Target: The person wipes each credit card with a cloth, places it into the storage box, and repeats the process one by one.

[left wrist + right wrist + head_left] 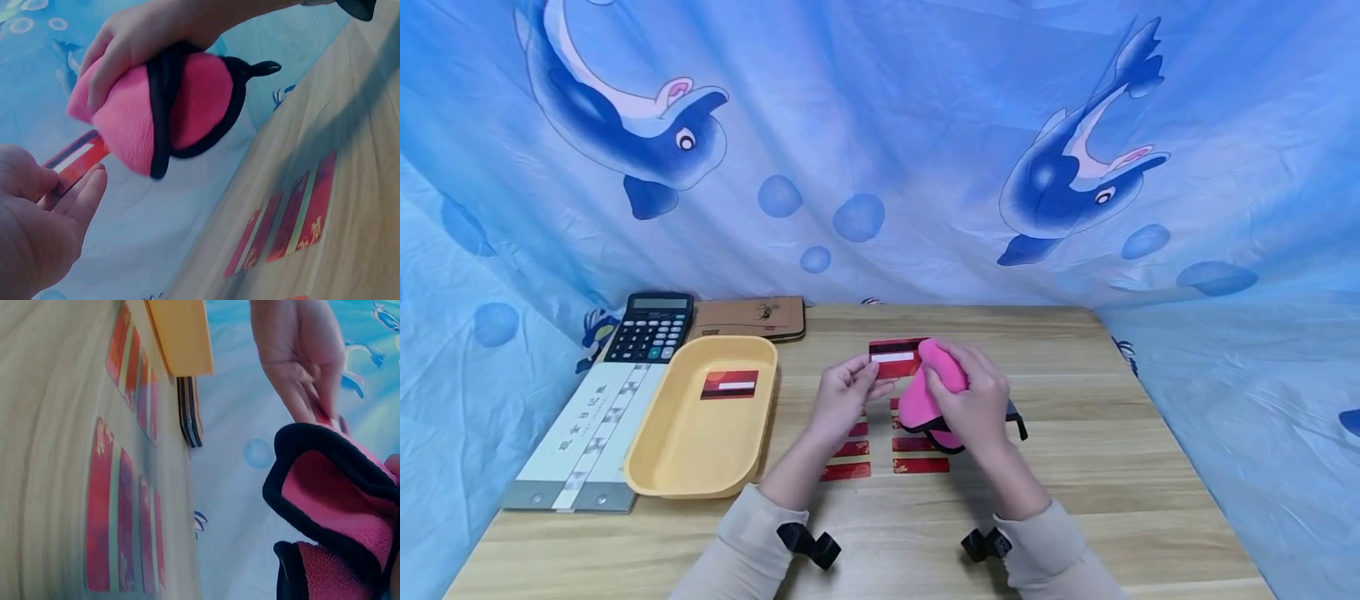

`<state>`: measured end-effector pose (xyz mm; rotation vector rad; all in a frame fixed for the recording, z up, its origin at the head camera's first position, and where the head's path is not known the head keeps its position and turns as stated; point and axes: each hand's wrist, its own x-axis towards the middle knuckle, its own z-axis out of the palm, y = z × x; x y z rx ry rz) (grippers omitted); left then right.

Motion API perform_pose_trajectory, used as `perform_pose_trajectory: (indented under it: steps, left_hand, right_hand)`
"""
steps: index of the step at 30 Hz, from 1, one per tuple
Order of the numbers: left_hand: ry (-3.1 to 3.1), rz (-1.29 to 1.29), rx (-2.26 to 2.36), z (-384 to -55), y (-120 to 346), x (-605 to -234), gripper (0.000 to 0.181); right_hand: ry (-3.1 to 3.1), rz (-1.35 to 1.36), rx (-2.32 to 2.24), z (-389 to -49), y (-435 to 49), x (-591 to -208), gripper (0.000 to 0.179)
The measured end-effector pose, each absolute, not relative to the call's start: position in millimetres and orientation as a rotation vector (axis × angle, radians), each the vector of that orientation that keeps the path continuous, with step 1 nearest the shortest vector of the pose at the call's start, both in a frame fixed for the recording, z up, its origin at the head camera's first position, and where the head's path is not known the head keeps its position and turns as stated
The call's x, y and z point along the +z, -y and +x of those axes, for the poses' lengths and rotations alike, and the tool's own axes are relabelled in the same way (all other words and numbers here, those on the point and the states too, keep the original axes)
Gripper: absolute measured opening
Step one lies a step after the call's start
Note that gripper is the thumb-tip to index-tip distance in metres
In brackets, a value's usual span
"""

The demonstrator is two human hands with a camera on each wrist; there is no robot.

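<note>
A red bank card (893, 360) with a dark stripe and a white strip is raised above the table, pinched by its left end between the thumb and fingers of my left hand (841, 398). My right hand (973, 398) grips a pink fleecy cloth (916, 406) with black trim, which touches the card's right end. In the left wrist view, the cloth (128, 128) is folded over, and a black loop sticks out from its edge. Below the hands, several red cards (921, 466) lie on the table in two columns, partly hidden by the hands and the cloth.
To the left stands a yellow tray (692, 454) with one red card (730, 385) in it. A white ledger (583, 433) lies beside the tray, with a black calculator (651, 329) at its far end. Behind the tray is a brown notebook (737, 317). A blue curtain (910, 150) hangs around the table.
</note>
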<state>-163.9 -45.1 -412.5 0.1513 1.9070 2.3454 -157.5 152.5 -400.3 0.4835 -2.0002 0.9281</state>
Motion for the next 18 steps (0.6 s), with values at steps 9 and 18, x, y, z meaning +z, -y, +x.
perform_pose_trajectory:
  steps: [9,18]
  left_hand:
    - [-1.909,0.297,2.297,-161,36,-413,0.031]
    - [-1.994,0.424,2.179,-160,38,-416,0.036]
  right_hand:
    - [2.040,0.474,0.837,-156,-136,-404,0.035]
    - [2.040,0.536,0.878,-150,-114,-405,0.032]
